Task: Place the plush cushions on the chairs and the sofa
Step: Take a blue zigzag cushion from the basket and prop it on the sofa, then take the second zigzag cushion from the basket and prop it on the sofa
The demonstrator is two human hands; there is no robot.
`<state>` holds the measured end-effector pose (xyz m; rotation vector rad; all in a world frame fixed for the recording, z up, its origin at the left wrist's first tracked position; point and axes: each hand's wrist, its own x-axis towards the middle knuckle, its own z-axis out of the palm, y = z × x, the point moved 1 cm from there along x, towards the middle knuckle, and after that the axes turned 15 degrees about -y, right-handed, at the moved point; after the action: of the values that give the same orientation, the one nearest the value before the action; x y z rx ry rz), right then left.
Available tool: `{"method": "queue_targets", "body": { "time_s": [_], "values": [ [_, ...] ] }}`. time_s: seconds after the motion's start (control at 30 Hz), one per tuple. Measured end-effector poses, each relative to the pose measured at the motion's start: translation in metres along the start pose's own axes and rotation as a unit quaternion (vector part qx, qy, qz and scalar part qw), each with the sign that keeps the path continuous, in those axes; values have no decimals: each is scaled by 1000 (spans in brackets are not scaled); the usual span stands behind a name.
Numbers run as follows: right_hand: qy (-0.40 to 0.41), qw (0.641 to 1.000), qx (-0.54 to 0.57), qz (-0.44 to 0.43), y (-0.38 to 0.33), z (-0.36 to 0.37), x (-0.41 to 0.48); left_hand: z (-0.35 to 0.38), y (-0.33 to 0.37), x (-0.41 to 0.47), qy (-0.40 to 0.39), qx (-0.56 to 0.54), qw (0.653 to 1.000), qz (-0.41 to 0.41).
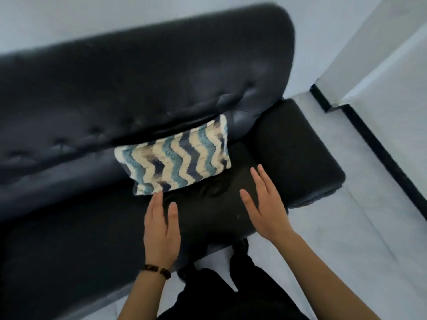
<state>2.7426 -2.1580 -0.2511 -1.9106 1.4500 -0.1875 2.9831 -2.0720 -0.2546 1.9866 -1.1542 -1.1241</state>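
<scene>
Though askew, cushion (172, 155) lengthwise along sofa backrest (138, 77)

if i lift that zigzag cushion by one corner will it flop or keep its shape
Probably soft and floppy: the zigzag cushion leans slumped against the sofa backrest. Likely light for its size, being thin and plush. Its textured cover looks rough, so it should hardly slip from a grip.

This looks like a sitting room in a home or a small lounge. A black buttoned leather sofa (138, 77) stands against a plain white wall (381, 65) with a zigzag-patterned cushion (175, 155) on its seat. The pale floor (346, 239) meets a black skirting (381, 159).
</scene>
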Motion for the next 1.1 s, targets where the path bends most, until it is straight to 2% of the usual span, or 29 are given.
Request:
{"method": "queue_targets", "body": {
  "time_s": [0.1,0.27,0.37,0.47,0.53,0.67,0.8,0.93,1.1],
  "values": [
    [86,993,55,61,-3,-44,-64,5,42,-6,-68,-37,996,42],
    [228,948,116,189,34,-93,-175,48,121,-9,-185,-10,974,130],
    [325,898,182,234,74,-115,-232,86,171,-16,-232,21,957,173],
    [385,850,248,259,122,-130,-264,129,214,-14,-240,17,952,189],
    [401,831,279,266,161,-141,-276,167,239,-11,-240,25,949,204],
    [403,813,313,280,240,-176,-293,256,291,-19,-261,34,940,217],
    [425,798,306,297,302,-219,-313,336,349,-31,-319,96,911,242],
    [456,761,325,326,354,-257,-333,413,407,-34,-354,112,891,261],
    [490,711,324,385,430,-301,-359,561,470,-31,-444,142,844,265]
  ]
}}
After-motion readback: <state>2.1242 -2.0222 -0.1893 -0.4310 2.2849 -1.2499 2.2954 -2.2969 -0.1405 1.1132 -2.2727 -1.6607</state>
